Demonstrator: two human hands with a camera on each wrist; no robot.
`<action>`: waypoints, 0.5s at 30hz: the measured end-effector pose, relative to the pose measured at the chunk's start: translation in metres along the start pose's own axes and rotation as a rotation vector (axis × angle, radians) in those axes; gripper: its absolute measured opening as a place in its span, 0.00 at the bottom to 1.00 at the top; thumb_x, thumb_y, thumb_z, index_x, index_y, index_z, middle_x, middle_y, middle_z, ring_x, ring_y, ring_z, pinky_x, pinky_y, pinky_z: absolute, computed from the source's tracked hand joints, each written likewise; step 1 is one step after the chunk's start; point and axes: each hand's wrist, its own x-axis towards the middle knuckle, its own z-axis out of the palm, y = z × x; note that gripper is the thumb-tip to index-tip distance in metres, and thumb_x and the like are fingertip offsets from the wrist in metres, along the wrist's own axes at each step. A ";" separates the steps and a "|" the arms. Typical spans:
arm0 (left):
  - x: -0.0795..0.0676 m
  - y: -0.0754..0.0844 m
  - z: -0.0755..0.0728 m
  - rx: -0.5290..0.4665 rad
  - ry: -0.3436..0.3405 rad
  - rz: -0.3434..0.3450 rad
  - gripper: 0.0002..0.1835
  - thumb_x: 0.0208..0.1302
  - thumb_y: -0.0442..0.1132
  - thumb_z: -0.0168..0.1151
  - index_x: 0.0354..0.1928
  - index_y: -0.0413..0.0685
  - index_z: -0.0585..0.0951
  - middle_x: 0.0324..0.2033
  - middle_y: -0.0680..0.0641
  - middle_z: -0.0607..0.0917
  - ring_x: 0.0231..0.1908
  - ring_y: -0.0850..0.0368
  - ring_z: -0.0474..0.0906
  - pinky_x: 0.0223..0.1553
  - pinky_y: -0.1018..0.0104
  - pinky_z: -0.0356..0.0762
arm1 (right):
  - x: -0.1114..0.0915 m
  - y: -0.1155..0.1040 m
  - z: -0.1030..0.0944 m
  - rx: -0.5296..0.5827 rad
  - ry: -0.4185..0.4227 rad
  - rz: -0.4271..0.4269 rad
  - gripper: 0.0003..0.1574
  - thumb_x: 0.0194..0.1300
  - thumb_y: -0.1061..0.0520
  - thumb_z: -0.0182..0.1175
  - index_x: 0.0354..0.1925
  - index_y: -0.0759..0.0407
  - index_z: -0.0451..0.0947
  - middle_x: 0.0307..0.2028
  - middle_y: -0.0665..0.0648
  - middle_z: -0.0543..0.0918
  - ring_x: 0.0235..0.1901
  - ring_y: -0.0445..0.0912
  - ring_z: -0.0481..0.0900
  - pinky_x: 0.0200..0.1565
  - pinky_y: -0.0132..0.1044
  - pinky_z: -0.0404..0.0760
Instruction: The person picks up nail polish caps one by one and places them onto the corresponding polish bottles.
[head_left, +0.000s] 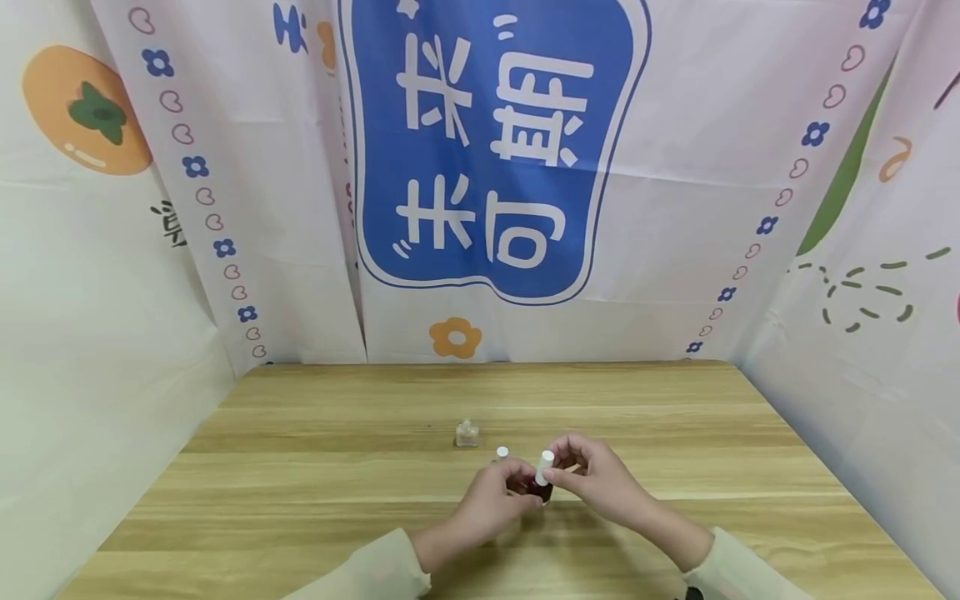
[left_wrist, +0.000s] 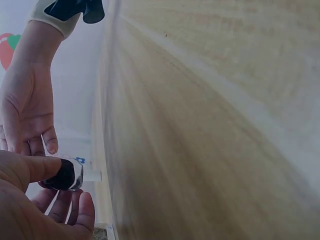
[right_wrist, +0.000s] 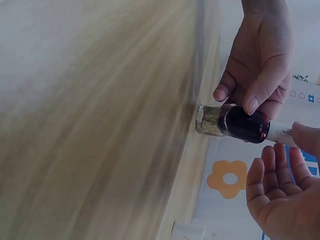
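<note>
My left hand [head_left: 491, 493] grips a small dark red nail polish bottle [right_wrist: 245, 124] by its sides, just above the table. On the bottle's top is a white cap [head_left: 544, 468], which my right hand [head_left: 596, 475] pinches between thumb and fingers. In the left wrist view the dark bottle [left_wrist: 64, 175] lies between the left thumb and fingers, with the right hand [left_wrist: 30, 105] beyond it. Whether the cap is tight or loose on the neck, I cannot tell.
A small clear glass bottle [head_left: 467, 433] without a cap stands on the wooden table [head_left: 337, 483], beyond the left hand. Near it stands a white cylinder [head_left: 502, 452], partly hidden by that hand. Printed white cloth [head_left: 660, 267] hangs behind the table and along both sides.
</note>
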 end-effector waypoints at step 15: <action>0.003 0.000 0.009 0.032 -0.022 -0.039 0.11 0.53 0.24 0.68 0.40 0.36 0.81 0.34 0.49 0.83 0.35 0.56 0.77 0.39 0.68 0.78 | -0.005 0.012 0.004 0.060 0.039 0.069 0.14 0.62 0.62 0.65 0.45 0.66 0.76 0.38 0.57 0.80 0.39 0.49 0.78 0.38 0.33 0.80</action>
